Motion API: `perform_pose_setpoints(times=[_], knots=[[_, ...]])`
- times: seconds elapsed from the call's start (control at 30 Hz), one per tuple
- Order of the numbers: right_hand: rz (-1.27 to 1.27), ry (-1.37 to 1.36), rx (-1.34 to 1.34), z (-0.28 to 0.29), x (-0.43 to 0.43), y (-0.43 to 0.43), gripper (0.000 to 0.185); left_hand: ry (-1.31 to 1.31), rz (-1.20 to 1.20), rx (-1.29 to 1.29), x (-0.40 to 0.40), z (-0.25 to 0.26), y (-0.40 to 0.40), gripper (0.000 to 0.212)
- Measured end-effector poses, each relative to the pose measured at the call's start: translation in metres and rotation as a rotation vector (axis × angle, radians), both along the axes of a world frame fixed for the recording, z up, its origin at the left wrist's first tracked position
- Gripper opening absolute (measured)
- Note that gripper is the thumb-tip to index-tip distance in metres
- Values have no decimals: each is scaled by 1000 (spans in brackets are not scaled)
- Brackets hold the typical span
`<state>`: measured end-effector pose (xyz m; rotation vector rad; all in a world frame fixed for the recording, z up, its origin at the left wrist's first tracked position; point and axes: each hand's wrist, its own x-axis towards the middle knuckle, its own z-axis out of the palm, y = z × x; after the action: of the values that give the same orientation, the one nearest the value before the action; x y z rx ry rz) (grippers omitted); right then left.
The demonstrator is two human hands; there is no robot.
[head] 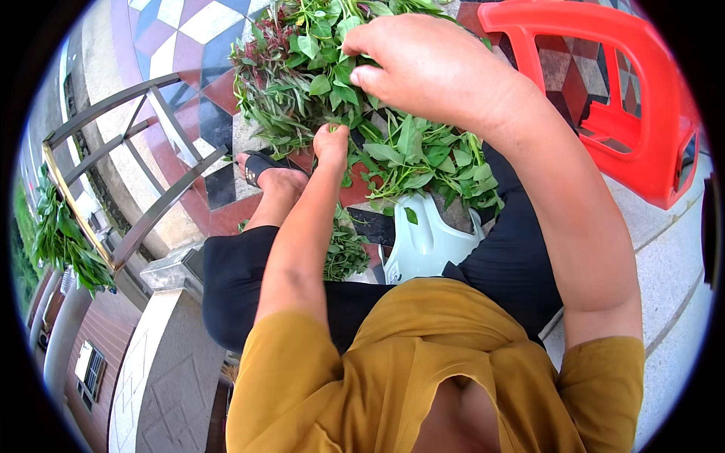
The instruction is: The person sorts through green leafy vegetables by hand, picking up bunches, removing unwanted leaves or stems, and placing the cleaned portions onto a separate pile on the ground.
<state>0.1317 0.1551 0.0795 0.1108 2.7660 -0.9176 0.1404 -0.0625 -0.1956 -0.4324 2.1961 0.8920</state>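
A large heap of leafy greens (328, 62) lies on the tiled floor before me, with reddish-purple leaves among the green ones on its left side. My left hand (331, 144) is closed at the near edge of this heap, and a bit of green stem shows at its top. Over the heap's right part hovers my right hand (416, 65), thumb and forefinger apart; its underside is hidden. Nearer to me, a second pile of broad-leaved stems (427, 156) rests against a pale plastic stool (422, 243). A smaller bunch of greens (345, 249) lies between my legs.
At the right stands a red plastic stool (612, 20). To the left is a metal frame (164, 198), with a bunch of long green leaves (68, 240) at its outer side. A low wall (170, 362) rises at my lower left. My sandaled foot (269, 170) is beside the heap.
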Motion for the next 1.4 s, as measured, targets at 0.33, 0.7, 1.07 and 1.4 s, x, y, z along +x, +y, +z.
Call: perform_pose_setpoints(times=[0.33, 0.7, 1.07, 1.4], knots=[[-110, -60, -638, 12, -13, 2, 27, 204, -42, 724, -58, 304, 39, 12], [-9, -347, -1335, 41, -10, -28, 31, 899, -316, 762, -59, 332, 9, 8], [-197, -277, -1358, 39, -22, -30, 18, 835, -339, 782, -66, 327, -10, 15], [-122, -257, -1291, 44, -19, -25, 19, -161, 38, 1092, -75, 328, -11, 27]])
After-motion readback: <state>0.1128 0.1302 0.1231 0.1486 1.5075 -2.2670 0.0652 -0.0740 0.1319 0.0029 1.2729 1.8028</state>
